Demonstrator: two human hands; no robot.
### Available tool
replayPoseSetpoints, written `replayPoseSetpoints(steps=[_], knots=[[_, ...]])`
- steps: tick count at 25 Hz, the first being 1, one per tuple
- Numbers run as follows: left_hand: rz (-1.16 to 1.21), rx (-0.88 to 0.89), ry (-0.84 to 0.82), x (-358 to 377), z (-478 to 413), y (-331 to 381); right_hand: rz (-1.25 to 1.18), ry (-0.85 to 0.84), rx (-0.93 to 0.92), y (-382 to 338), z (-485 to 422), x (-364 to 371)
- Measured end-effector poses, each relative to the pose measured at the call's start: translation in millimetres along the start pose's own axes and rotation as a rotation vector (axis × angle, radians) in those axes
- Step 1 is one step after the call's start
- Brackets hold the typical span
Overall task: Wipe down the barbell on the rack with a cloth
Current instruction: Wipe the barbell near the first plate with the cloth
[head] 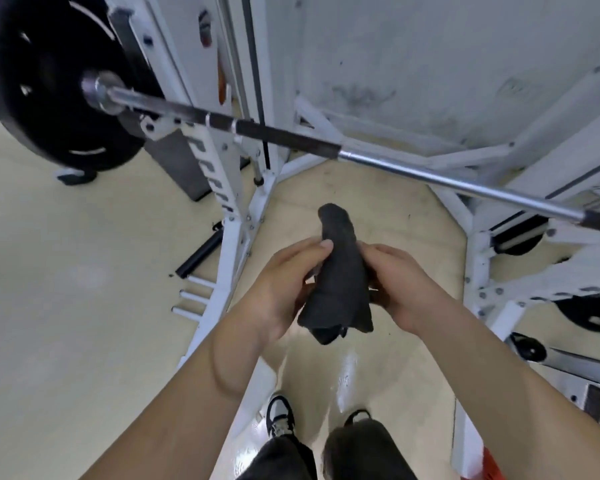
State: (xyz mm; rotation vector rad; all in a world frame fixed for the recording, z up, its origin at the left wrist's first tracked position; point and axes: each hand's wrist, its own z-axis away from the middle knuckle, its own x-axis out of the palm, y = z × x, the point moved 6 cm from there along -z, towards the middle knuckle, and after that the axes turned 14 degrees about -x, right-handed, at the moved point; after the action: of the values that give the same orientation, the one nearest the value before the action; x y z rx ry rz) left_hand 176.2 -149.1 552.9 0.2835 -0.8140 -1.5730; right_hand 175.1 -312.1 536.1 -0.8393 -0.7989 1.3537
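A steel barbell [413,171] lies across the white rack [229,188], running from upper left to the right edge, with a black plate [45,81] on its left end. I hold a dark grey cloth [340,278] in front of me, below the bar and not touching it. My left hand [284,289] grips the cloth's left side with the thumb on top. On the cloth's right side, my right hand [406,285] holds it too. The cloth's upper end sticks up between my hands.
White rack uprights and base beams stand on the pale floor on both sides. A black roller [198,254] and white pegs [194,296] lie low at the left. Another black plate [593,313] is at the right. My shoes [281,415] are below.
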Motion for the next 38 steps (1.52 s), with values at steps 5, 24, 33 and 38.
replayPoseSetpoints(steps=[5, 24, 33, 38], knots=[[-0.124, 0.190, 0.079, 41.3, 8.5, 44.5, -0.064, 0.045, -0.153, -68.8, 0.6, -27.6], [-0.238, 0.436, 1.082, -122.7, 4.3, 193.1, 0.584, -0.267, -0.427, -201.2, -169.6, 80.2], [-1.117, 0.528, 1.196, -194.3, -91.2, 234.3, 0.653, -0.211, -0.333, -194.4, -251.3, 139.5], [-1.184, 0.523, 1.099, -159.8, -97.4, 224.3, 0.632, -0.126, -0.340, -199.2, -273.5, 147.8]])
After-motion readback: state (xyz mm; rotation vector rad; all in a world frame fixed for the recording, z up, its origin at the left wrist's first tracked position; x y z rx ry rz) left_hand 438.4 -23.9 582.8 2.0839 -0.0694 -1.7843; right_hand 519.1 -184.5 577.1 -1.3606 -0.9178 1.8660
